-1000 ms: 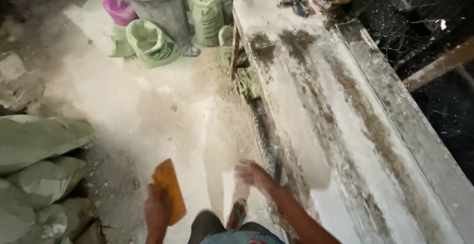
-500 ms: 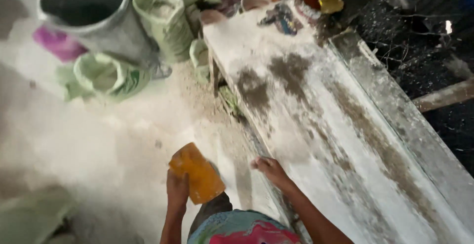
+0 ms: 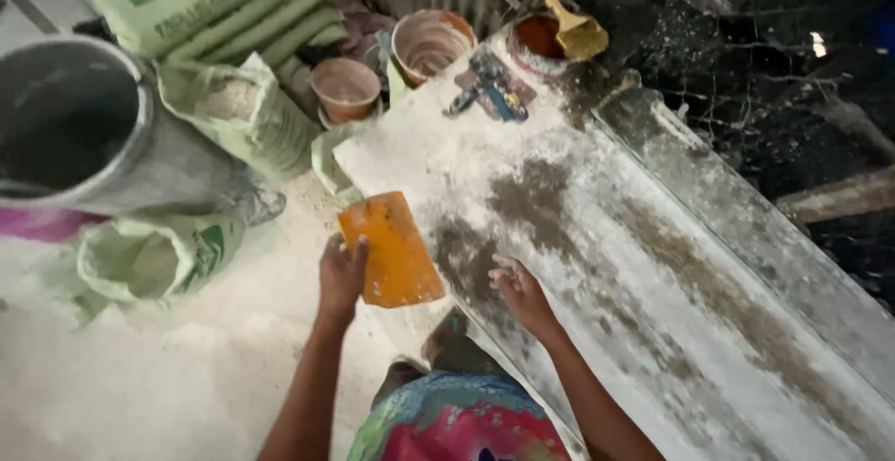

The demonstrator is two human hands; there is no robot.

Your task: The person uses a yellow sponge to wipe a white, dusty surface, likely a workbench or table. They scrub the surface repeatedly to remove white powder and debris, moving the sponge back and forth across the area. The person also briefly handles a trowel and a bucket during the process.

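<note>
My left hand (image 3: 341,275) grips the lower left edge of a flat orange scraper pad (image 3: 392,248), held just off the near end of a long white plaster-coated slab (image 3: 597,237). My right hand (image 3: 522,295) rests on the slab's left part, fingers loosely spread, beside a dark damp patch (image 3: 466,251). Nothing is in the right hand.
A large grey drum (image 3: 75,135) stands at the left with green sacks (image 3: 233,13) and an open sack (image 3: 154,261) around it. Clay-coloured bowls (image 3: 345,88) sit beyond the slab's end. Small tools (image 3: 489,88) and a yellow brush (image 3: 578,32) lie at its far end.
I have moved forward along the slab; the drum, sacks and bowls now look closer. My left hand has raised the orange pad toward the slab's end. The right hand stays on the slab.
</note>
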